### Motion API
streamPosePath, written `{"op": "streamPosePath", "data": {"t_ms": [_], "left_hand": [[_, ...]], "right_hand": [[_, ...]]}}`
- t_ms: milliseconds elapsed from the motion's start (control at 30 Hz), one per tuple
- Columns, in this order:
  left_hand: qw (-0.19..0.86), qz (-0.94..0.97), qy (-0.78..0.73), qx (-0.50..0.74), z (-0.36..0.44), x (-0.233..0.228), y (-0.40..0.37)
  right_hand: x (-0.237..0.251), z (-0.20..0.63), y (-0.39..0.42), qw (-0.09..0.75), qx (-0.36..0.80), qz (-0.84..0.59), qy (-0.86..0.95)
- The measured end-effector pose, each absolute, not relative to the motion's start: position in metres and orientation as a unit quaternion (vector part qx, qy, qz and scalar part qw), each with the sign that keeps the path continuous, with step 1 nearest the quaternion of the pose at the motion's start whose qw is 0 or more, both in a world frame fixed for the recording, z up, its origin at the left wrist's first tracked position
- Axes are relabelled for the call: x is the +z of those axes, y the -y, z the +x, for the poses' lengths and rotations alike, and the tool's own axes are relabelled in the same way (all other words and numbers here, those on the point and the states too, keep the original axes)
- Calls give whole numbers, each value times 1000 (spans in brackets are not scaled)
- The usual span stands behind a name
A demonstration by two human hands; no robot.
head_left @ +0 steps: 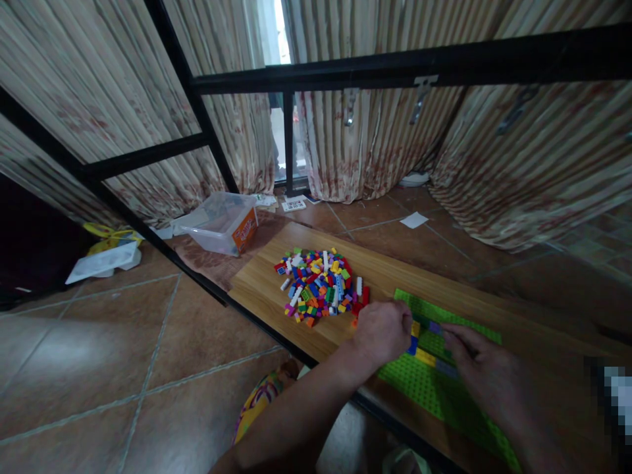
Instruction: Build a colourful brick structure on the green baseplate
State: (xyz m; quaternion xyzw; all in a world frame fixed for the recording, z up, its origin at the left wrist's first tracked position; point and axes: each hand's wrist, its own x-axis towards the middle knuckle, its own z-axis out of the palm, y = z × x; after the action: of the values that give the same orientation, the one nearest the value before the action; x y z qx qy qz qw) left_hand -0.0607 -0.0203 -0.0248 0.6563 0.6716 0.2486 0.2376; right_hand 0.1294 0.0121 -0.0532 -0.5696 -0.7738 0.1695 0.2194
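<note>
- Left hand (382, 331) pinches a blue brick (413, 345) at the green baseplate (419, 385) edge.
- Right hand (481, 368) presses fingertips on the baseplate's brick row (428, 357); grip unclear.
- Brick pile (320, 286) lies left of the baseplate.

Counter (276, 289) stands on the floor (123, 342), frame rails behind and left of it. Brick pile (320, 284) sits on the counter, left of the baseplate (434, 388). Baseplate lies at the counter's near edge. Left hand (382, 332) rests between pile and baseplate, touching bricks on the plate; right hand (481, 368) on the plate, right of it. Plastic tub (220, 224) on the floor behind-left of the counter. Curtains (375, 145) behind everything.
</note>
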Motion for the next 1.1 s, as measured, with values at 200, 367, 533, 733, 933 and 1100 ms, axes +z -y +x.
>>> {"op": "streamPosePath", "data": {"t_ms": [200, 367, 533, 733, 933, 1100], "left_hand": [[228, 661, -677, 230, -65, -22, 19], [227, 651, -710, 144, -99, -9, 20], [222, 628, -740, 98, -160, 5, 34], [247, 591, -765, 72, -207, 17, 65], [189, 582, -791, -10, -192, 10, 74], [161, 569, -803, -69, -174, 8, 68]], "right_hand": [[-52, 129, -13, 217, 185, -580, 763], [-51, 129, -12, 216, 180, -589, 757], [-44, 126, -12, 231, 173, -579, 762], [-44, 128, -12, 239, 169, -578, 762], [-42, 129, -11, 240, 176, -574, 763], [-38, 130, -11, 241, 174, -581, 758]]}}
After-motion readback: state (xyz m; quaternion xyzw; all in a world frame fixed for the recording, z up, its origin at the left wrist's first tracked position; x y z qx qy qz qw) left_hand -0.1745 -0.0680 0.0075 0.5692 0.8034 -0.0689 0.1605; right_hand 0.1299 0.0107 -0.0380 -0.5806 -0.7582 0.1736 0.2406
